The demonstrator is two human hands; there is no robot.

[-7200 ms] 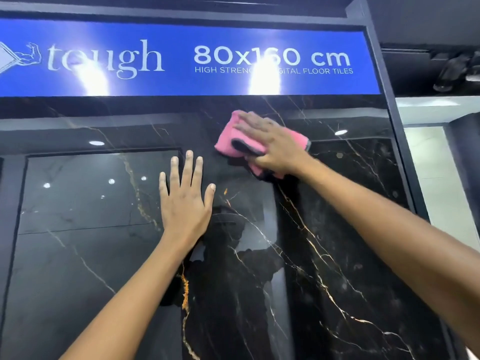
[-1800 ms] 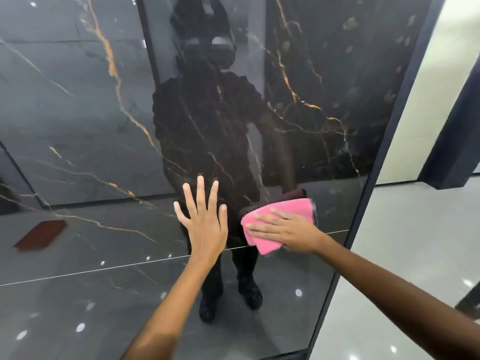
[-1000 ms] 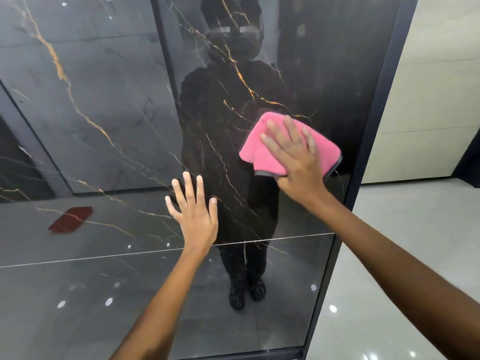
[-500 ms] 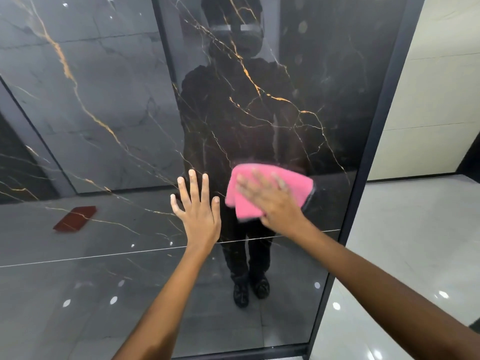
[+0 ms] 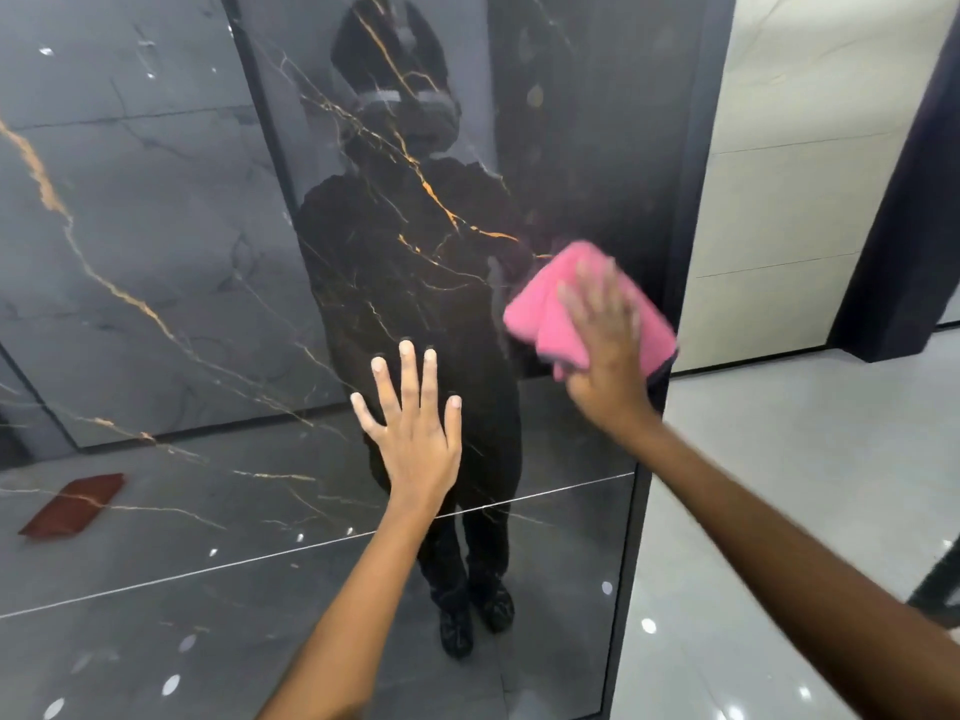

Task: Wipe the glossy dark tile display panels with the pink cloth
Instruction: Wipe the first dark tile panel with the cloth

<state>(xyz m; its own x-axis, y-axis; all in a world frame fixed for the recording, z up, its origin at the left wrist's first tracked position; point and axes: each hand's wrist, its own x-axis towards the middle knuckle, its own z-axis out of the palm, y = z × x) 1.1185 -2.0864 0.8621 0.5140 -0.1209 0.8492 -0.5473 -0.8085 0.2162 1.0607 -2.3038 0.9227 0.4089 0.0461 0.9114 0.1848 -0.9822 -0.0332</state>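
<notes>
A glossy dark tile panel (image 5: 156, 252) with gold veins stands upright in front of me and mirrors a dark figure. My right hand (image 5: 605, 350) presses the folded pink cloth (image 5: 540, 309) flat against the panel near its right edge; hand and cloth are blurred with motion. My left hand (image 5: 415, 433) lies flat on the panel with its fingers spread, lower and to the left of the cloth.
A dark metal frame (image 5: 670, 304) runs down the panel's right edge. Right of it are a cream tiled wall (image 5: 789, 200), a dark column (image 5: 904, 226) and a shiny grey floor (image 5: 805, 485). A reddish patch (image 5: 72, 504) shows as a reflection low on the left.
My right hand has swept the cloth to the right and upward across the panel, from beside my left hand toward the frame. My left hand has stayed flat in the same place.
</notes>
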